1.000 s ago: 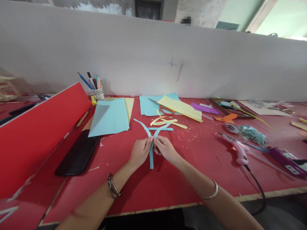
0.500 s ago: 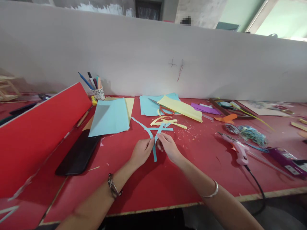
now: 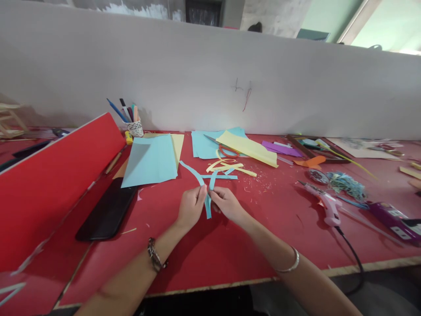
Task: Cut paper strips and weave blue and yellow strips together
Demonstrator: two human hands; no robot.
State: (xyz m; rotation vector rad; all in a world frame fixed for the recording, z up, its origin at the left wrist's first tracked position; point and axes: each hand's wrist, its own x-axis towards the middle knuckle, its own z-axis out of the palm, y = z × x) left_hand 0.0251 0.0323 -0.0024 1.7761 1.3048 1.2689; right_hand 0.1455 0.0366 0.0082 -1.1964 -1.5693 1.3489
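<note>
The fingers (image 3: 201,194) of the left hand (image 3: 190,207) are pinching closed on one branch of a forked blue paper strip (image 3: 208,208), and the right hand (image 3: 226,204) is gripping the other branch, thumb and fingers drawn together. The forked strip is being held over the middle of the red tabletop (image 3: 204,259), its long axis running away from the person: the single tail is pointing back toward the body, while the branches are spreading forward, the left one slanting outward, the right one leaning slightly right. Just beyond, a second blue strip (image 3: 226,177) is lying crosswise, near yellow strips (image 3: 215,168). Farther off, a patterned cup (image 3: 134,129) is holding pens (image 3: 117,110); to the right, a brown tray (image 3: 340,161) is containing small pieces too blurred to name.
</note>
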